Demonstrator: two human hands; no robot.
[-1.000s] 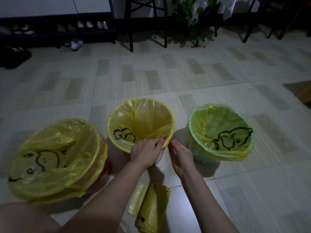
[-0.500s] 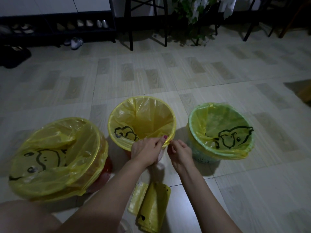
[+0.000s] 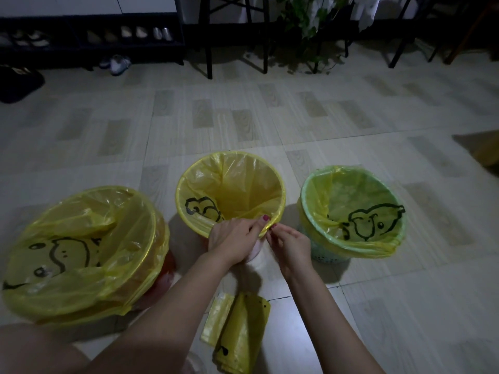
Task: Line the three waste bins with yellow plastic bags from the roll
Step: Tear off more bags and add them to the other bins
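Observation:
Three bins stand in a row on the floor, each holding a yellow bag with a black cartoon print. The left bin (image 3: 81, 255) is the largest, with a reddish base. The middle bin (image 3: 232, 190) has its bag folded over the rim. The right bin (image 3: 351, 209) is pale green. My left hand (image 3: 232, 238) grips the bag's edge at the middle bin's near rim, thumb on top. My right hand (image 3: 289, 244) pinches the same edge just to the right. The roll of yellow bags (image 3: 240, 333) lies on the floor between my forearms.
Tiled floor (image 3: 270, 117) stretches beyond the bins. A dark shoe rack (image 3: 91, 36) with shoes stands at the back left, black chair legs (image 3: 208, 49) and a plant (image 3: 313, 28) at the back middle. A wooden object (image 3: 488, 149) sits at the right edge.
My right hand has curled its fingers onto the bag edge at the middle bin's near rim. My left hand stays on the rim. The bins have not moved.

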